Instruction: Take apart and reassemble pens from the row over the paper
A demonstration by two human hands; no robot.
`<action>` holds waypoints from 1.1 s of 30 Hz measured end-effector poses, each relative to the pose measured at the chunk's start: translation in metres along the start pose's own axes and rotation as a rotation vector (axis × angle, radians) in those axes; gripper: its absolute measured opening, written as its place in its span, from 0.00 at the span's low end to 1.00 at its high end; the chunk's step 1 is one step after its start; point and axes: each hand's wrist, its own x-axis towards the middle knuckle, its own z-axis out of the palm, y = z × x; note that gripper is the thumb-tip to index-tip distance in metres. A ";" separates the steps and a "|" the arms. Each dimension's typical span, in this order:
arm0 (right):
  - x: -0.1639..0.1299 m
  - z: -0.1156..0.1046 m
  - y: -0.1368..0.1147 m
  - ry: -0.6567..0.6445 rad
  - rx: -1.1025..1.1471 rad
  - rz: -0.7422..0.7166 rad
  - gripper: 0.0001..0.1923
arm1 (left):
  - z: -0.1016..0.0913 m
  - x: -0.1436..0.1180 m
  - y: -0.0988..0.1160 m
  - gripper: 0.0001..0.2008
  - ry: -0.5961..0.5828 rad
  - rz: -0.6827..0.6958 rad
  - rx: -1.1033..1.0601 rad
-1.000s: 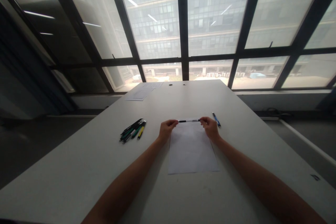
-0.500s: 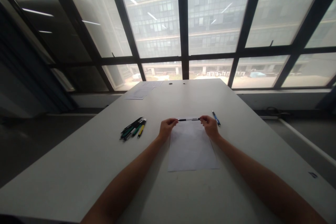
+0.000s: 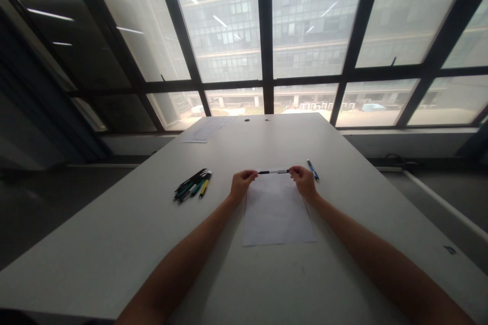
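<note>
Pinching a pen (image 3: 273, 171) level by both ends, left hand (image 3: 240, 186) and right hand (image 3: 305, 183) closed on it above the paper (image 3: 277, 209) (seemingly unmarked), blue pen (image 3: 313, 170) just right, pen bunch (image 3: 192, 186) well left.

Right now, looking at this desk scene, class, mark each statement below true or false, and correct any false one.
1. Both hands hold one pen level between them, the left hand at one end and the right hand at the other. True.
2. The pen is held above the far edge of a sheet of paper. True.
3. The bundle of pens lies to the right of the right hand. False: it lies on the table to the left of the left hand.
4. A single blue pen lies just beyond the right hand. True.
5. The sheet in front of the person is crumpled into a ball. False: it lies flat.
</note>
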 end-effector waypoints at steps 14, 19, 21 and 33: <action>0.000 -0.001 -0.007 0.003 -0.004 0.003 0.13 | 0.001 0.000 0.003 0.16 0.004 0.007 0.018; -0.001 -0.001 -0.007 -0.005 -0.013 0.001 0.13 | 0.000 0.000 0.001 0.17 0.002 0.020 0.016; 0.000 -0.001 -0.006 -0.005 -0.015 -0.002 0.13 | 0.000 0.000 0.000 0.17 0.001 0.023 0.015; 0.001 0.000 -0.001 -0.003 -0.023 -0.027 0.12 | 0.000 0.001 0.001 0.17 0.001 0.019 0.034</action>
